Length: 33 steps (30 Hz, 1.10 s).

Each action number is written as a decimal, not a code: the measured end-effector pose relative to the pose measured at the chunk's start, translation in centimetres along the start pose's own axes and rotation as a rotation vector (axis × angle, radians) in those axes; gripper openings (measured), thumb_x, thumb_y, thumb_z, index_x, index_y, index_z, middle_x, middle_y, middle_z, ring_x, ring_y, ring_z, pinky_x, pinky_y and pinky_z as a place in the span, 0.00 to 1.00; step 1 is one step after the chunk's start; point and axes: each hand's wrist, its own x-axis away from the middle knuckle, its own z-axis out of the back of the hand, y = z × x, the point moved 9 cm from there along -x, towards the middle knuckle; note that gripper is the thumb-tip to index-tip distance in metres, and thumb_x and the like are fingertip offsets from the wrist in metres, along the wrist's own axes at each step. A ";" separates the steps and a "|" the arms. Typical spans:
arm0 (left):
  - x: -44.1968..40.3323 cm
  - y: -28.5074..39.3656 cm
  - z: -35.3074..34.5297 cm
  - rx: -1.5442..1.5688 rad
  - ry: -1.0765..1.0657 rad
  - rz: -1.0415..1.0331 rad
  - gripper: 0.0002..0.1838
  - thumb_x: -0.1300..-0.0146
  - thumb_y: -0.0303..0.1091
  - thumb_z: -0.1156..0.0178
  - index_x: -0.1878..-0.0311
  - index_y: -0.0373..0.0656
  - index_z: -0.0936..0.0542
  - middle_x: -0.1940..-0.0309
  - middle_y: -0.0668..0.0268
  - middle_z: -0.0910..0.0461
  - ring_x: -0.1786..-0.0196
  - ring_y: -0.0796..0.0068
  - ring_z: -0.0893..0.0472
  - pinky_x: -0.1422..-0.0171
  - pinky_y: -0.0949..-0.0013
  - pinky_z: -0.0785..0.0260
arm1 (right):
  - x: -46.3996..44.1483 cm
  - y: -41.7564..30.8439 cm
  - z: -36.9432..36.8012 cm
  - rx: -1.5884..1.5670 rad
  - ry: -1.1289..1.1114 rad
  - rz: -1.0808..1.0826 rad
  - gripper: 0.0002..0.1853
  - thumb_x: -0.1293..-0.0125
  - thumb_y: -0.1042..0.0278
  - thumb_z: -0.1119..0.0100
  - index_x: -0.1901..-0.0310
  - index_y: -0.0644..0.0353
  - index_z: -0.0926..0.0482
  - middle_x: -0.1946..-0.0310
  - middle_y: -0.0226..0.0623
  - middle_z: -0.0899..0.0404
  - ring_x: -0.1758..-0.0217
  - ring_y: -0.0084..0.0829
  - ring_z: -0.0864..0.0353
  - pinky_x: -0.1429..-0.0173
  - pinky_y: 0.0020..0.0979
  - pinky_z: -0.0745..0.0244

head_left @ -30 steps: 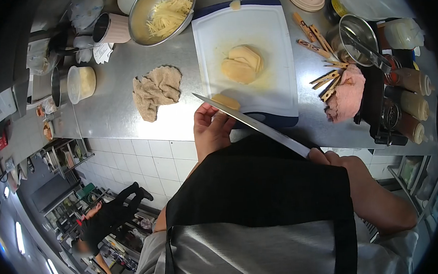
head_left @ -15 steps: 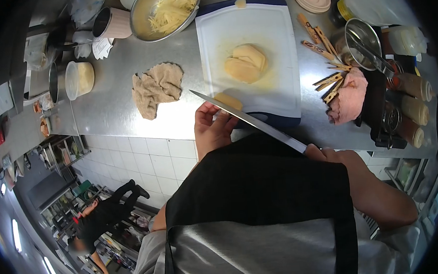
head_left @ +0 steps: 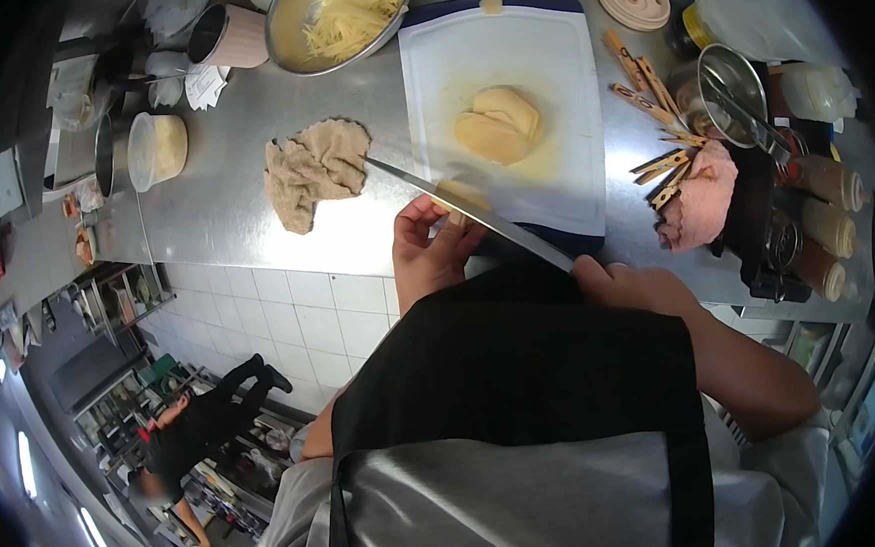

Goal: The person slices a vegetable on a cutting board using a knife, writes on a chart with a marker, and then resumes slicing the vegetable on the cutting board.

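My left hand [head_left: 430, 252] is closed on a pale yellow piece that looks like peeled potato [head_left: 461, 193], at the near left edge of the white cutting board [head_left: 556, 76]. My right hand [head_left: 614, 285] grips the handle of a long knife [head_left: 518, 234]. Its blade slants across the held piece, close to my left fingers, with the tip pointing away to the left. Whether the edge is into the piece cannot be made out. Several overlapping potato slices [head_left: 497, 127] lie mid-board, and one small scrap [head_left: 491, 4] sits at the far edge.
A steel bowl [head_left: 278, 45] of pale strips stands at the back. Left of the board lie a crumpled beige cloth [head_left: 317, 171] and a plastic tub [head_left: 140, 156]. Wooden clothespins [head_left: 663, 164], a pink cloth [head_left: 705, 197], a steel pot [head_left: 746, 131] and bottles are on the right. Another person [head_left: 197, 434] is behind.
The knife and my right hand have shifted left and away from my body, sliding the blade along the held piece. My left hand stays nearly in place.
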 end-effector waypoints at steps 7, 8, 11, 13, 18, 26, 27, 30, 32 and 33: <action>-0.3 0.2 -0.1 -0.069 0.020 -0.028 0.18 0.39 0.24 0.40 0.49 0.38 0.34 0.58 0.62 0.26 0.56 0.68 0.21 0.45 0.57 0.26 | -4.0 2.2 -1.4 0.038 0.037 -0.065 0.16 0.38 0.60 0.50 0.56 0.62 0.35 0.73 0.50 0.21 0.67 0.54 0.19 0.65 0.48 0.26; -0.3 0.1 -0.1 -0.081 0.025 -0.024 0.17 0.39 0.24 0.40 0.49 0.38 0.34 0.58 0.61 0.26 0.56 0.68 0.21 0.45 0.57 0.26 | -4.2 2.5 -1.7 0.051 0.057 -0.072 0.15 0.38 0.60 0.50 0.56 0.62 0.35 0.74 0.50 0.21 0.67 0.54 0.19 0.66 0.48 0.26; 0.0 0.4 -0.2 -0.069 0.036 -0.016 0.16 0.39 0.23 0.41 0.49 0.38 0.34 0.58 0.61 0.26 0.56 0.67 0.20 0.46 0.58 0.26 | -3.7 2.6 -1.2 0.088 0.130 -0.044 0.14 0.38 0.61 0.50 0.56 0.61 0.34 0.75 0.49 0.22 0.70 0.53 0.19 0.68 0.47 0.26; -0.1 0.2 0.0 -0.012 0.007 0.014 0.18 0.40 0.21 0.39 0.50 0.38 0.34 0.56 0.62 0.29 0.56 0.68 0.22 0.48 0.61 0.24 | -2.3 1.6 -0.2 0.087 0.195 0.024 0.14 0.39 0.61 0.50 0.56 0.60 0.34 0.75 0.47 0.23 0.72 0.51 0.20 0.70 0.46 0.26; -0.3 -0.3 0.4 0.000 -0.023 0.028 0.19 0.41 0.21 0.38 0.50 0.39 0.35 0.55 0.64 0.30 0.55 0.69 0.22 0.48 0.62 0.24 | 3.6 0.3 0.5 0.055 0.298 0.126 0.16 0.42 0.62 0.47 0.56 0.59 0.33 0.76 0.41 0.26 0.78 0.44 0.21 0.76 0.39 0.27; -0.1 -0.2 0.5 0.011 -0.038 0.005 0.18 0.40 0.19 0.40 0.49 0.40 0.35 0.54 0.64 0.29 0.54 0.68 0.22 0.48 0.62 0.25 | 5.7 -0.5 0.2 0.229 0.220 0.100 0.16 0.42 0.64 0.46 0.54 0.61 0.33 0.78 0.39 0.27 0.79 0.35 0.21 0.79 0.34 0.28; -0.1 -0.2 0.5 0.013 -0.040 0.005 0.18 0.40 0.19 0.40 0.49 0.40 0.35 0.54 0.64 0.29 0.53 0.68 0.22 0.48 0.62 0.25 | 5.8 -0.5 0.1 0.232 0.213 0.104 0.16 0.42 0.65 0.46 0.54 0.62 0.33 0.78 0.38 0.27 0.79 0.35 0.21 0.80 0.34 0.28; -0.2 -0.3 0.7 0.012 -0.045 0.004 0.18 0.40 0.19 0.41 0.49 0.40 0.35 0.54 0.64 0.30 0.53 0.68 0.22 0.48 0.63 0.25 | 5.8 -0.6 0.4 0.224 0.214 0.090 0.16 0.42 0.66 0.47 0.54 0.63 0.33 0.78 0.39 0.27 0.79 0.35 0.21 0.80 0.34 0.28; -0.3 -0.4 0.8 0.005 -0.045 0.001 0.18 0.40 0.19 0.41 0.49 0.40 0.35 0.54 0.65 0.30 0.53 0.68 0.22 0.48 0.63 0.25 | 5.8 -0.7 0.4 0.226 0.210 0.088 0.16 0.42 0.66 0.47 0.53 0.63 0.34 0.78 0.39 0.27 0.79 0.36 0.21 0.79 0.34 0.28; -0.3 -0.4 0.8 0.003 -0.041 0.004 0.18 0.40 0.19 0.41 0.49 0.40 0.35 0.53 0.65 0.30 0.53 0.68 0.22 0.48 0.64 0.25 | 5.8 -0.7 0.4 0.226 0.209 0.087 0.17 0.42 0.66 0.47 0.53 0.63 0.34 0.78 0.39 0.26 0.78 0.36 0.20 0.79 0.35 0.28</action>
